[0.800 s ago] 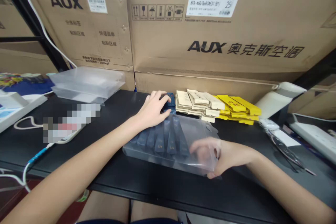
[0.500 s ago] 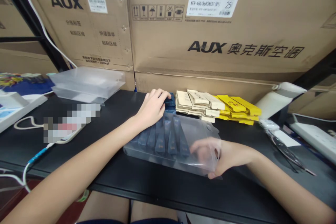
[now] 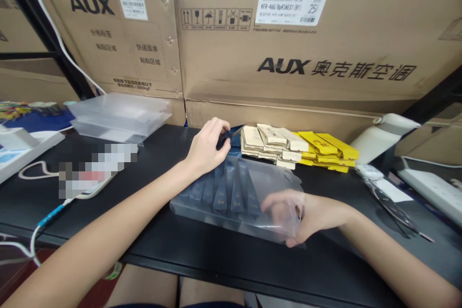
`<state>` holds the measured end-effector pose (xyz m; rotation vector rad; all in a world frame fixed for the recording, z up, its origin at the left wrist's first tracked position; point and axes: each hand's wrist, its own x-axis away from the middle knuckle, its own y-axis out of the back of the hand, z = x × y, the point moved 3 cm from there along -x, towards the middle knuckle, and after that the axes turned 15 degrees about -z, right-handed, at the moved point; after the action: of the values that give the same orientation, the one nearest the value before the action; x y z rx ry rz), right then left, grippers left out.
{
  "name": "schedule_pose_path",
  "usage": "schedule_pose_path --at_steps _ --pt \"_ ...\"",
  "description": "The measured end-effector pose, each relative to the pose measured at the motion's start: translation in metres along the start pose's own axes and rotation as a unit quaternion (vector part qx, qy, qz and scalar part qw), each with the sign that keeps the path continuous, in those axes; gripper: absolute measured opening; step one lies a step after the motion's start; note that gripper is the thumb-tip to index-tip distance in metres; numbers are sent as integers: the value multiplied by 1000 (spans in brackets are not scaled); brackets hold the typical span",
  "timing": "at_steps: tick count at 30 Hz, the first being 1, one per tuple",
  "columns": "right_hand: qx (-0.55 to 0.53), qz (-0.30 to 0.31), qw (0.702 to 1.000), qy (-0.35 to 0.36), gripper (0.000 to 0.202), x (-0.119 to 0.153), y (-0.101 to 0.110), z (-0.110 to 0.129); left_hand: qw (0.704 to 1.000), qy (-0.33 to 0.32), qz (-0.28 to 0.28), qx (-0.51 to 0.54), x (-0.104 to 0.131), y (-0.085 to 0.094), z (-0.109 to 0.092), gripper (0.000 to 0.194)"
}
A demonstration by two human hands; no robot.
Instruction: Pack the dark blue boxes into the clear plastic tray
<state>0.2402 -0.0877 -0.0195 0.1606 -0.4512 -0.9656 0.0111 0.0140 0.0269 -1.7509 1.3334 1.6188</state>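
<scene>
My left hand (image 3: pixel 210 147) has its fingers closed on a dark blue packet (image 3: pixel 223 139) at the pile behind the clear box. More dark blue packets (image 3: pixel 236 142) lie just right of its fingers, beside the cream packets (image 3: pixel 269 142). The clear plastic box (image 3: pixel 274 173) lies on the black table, with several dark blue packets (image 3: pixel 236 192) in a row inside its left part. At the box's right end my right hand (image 3: pixel 288 211) holds it, the fingers seen through the plastic and the thumb at the lower corner.
Yellow packets (image 3: pixel 327 149) lie right of the cream ones, near a white bottle (image 3: pixel 384 134) and glasses (image 3: pixel 391 207). At the left are stacked clear boxes (image 3: pixel 121 115), a phone (image 3: pixel 97 173) with a cable and a white power strip (image 3: pixel 36 149). Cardboard boxes (image 3: pixel 306 43) stand behind.
My left hand has drawn slightly left, its fingers now curled round a dark blue packet that has lifted and tilted. My right hand and the clear box have stayed in place.
</scene>
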Motion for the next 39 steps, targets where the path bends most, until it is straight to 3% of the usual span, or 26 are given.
schedule_pose_path --at_steps 8,17,21,23,27,30,32,36,39 --pt "14 -4 1000 -1 65 0 1 2 997 3 72 30 1 0 -4 25" --pt "-3 45 999 -11 71 -2 5 -4 978 -63 185 71 3 -6 -6 24" --pt "-142 165 976 22 92 -3 11 -9 984 -71 141 88 3 -3 -9 22" --pt "-194 175 964 42 94 -4 20 -10 989 -77 94 84 3 -1 -11 21" --pt "-198 63 978 35 68 -5 42 -13 992 -107 30 66 4 1 -14 23" --pt "-144 -42 988 -35 41 -2 58 -19 988 -141 21 56 5 3 -16 26" --pt "-117 -118 984 -67 46 -1 69 -21 983 -174 29 46 5 4 -20 28" --pt "-153 -286 946 15 63 -2 85 -15 962 -272 37 10 5 7 -29 34" --pt "-190 -353 914 68 51 -4 82 -7 944 -330 22 3 5 8 -35 35"
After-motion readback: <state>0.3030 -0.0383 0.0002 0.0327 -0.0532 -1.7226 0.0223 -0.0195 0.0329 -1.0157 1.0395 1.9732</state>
